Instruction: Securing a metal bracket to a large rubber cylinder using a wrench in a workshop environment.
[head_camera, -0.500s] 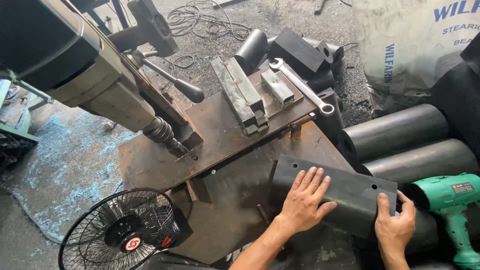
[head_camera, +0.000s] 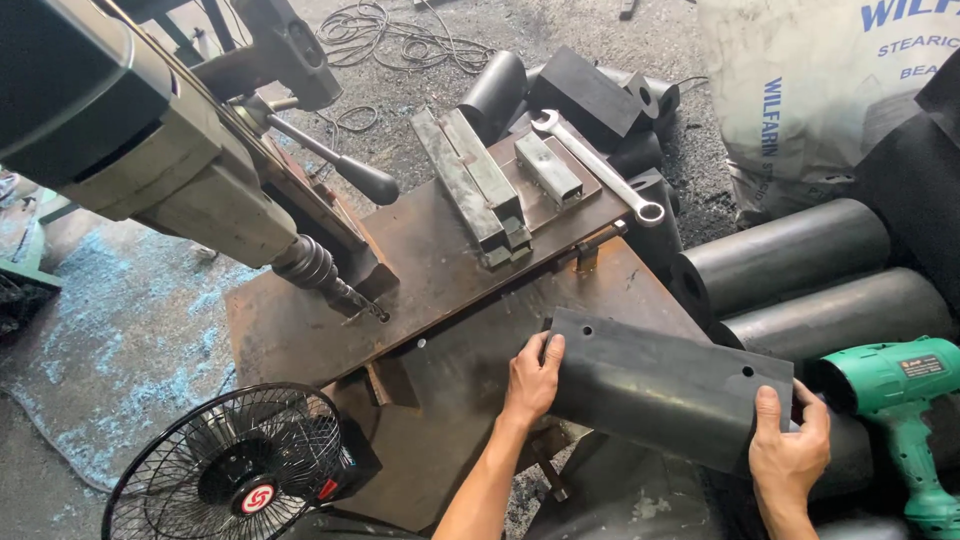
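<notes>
A long black rubber block (head_camera: 665, 385) with small drilled holes lies tilted at the right edge of a rusty steel table (head_camera: 440, 280). My left hand (head_camera: 533, 378) grips its left end, thumb on top. My right hand (head_camera: 788, 450) grips its lower right corner. A drill press head (head_camera: 170, 150) hangs over the table at the left, its bit (head_camera: 360, 303) just above the plate.
Steel bars (head_camera: 480, 185) and a large wrench (head_camera: 598, 165) lie on the table's far side. Black rubber cylinders (head_camera: 790, 260) are stacked at the right beside a green power drill (head_camera: 900, 400). A black fan (head_camera: 235, 465) stands at the lower left. A white sack (head_camera: 800, 90) leans behind.
My left hand has shifted from lying flat on top of the block to gripping its left end. The block has lifted and tilted slightly.
</notes>
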